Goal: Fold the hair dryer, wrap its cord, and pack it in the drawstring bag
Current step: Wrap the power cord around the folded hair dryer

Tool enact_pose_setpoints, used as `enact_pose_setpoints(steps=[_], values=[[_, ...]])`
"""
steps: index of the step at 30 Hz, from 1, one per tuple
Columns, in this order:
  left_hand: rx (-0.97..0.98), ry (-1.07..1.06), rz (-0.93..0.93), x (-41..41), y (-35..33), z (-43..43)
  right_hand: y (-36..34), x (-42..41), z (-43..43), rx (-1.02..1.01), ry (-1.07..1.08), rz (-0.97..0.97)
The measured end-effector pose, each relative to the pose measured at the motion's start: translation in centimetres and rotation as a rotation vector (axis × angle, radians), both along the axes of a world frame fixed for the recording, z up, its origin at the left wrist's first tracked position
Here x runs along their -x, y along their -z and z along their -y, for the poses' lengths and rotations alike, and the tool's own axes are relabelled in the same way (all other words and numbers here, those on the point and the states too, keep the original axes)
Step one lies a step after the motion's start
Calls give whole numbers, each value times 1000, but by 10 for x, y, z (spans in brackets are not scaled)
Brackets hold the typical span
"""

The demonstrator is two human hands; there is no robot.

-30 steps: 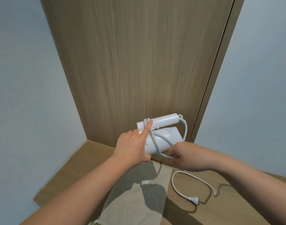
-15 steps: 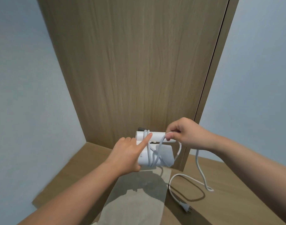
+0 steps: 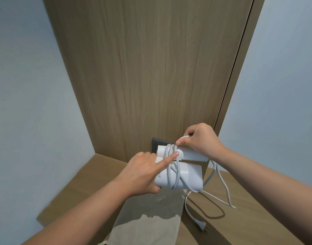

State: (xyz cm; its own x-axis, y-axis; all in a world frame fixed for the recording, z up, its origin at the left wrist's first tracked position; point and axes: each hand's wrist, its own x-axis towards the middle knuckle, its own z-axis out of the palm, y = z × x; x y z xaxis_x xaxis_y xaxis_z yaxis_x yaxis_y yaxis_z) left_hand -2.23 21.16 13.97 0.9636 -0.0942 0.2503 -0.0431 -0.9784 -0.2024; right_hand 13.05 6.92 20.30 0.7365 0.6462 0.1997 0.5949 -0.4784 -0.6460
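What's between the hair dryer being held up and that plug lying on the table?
Only the loose white cord: in the head view it hangs from the hair dryer, loops across the wooden table and ends at the plug.

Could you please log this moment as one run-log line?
phase: cord wrap underway | left hand: grips folded hair dryer, index finger pins loops | right hand: pinches cord above dryer | plug: on table | drawstring bag: lying flat
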Motion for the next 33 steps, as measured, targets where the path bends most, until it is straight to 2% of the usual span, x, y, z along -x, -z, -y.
enact_pose_setpoints(steps=[9, 18, 20, 24, 29, 33], values=[[-50, 55, 16, 3, 1, -2, -5, -2, -3, 129, -80, 82], [-64, 184, 18, 6, 7, 3, -19, 2, -6, 330, -339, 235], [-55, 180, 31, 7, 6, 2, -20, -4, -3, 350, -374, 169], [-51, 226, 97, 9, 8, -3, -20, -22, 12, 424, -425, -154], [-52, 311, 110, 8, 9, -4, -8, -32, 17, 424, -526, -448], [-51, 335, 131, 7, 6, -2, -5, -31, 14, 342, -621, -506]])
